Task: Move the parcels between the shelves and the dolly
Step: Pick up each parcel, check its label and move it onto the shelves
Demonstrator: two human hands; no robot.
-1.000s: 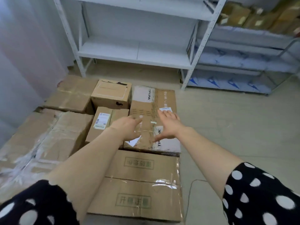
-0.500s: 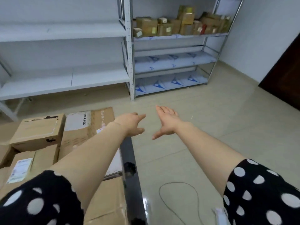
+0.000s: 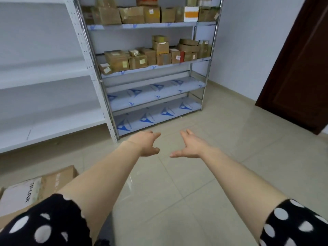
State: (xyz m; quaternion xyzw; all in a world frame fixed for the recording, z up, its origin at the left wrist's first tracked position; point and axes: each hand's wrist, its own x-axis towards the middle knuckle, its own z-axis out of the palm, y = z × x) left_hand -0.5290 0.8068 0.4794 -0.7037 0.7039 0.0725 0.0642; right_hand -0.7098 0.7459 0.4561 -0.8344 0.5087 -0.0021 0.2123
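Note:
My left hand [image 3: 146,143] and my right hand [image 3: 190,145] are stretched out in front of me over the tiled floor, palms facing each other, fingers relaxed, holding nothing. A flat brown parcel with a white TP-LINK label [image 3: 35,190] lies at the lower left, partly hidden by my left sleeve. A metal shelf unit [image 3: 156,68] stands ahead, with several small brown parcels [image 3: 150,56] on its middle level and more parcels [image 3: 134,14] on the level above. Its two lowest levels carry only blue-and-white film.
A white shelf unit [image 3: 44,80] stands bare to the left of the metal one. A dark wooden door [image 3: 300,68] is at the right. Beige floor tiles [image 3: 177,201] stretch between me and the shelves.
My view has swung right and up, from the stacked parcels to the metal shelf unit. Both hands left the TP-LINK parcel and now hang in the air with nothing in them.

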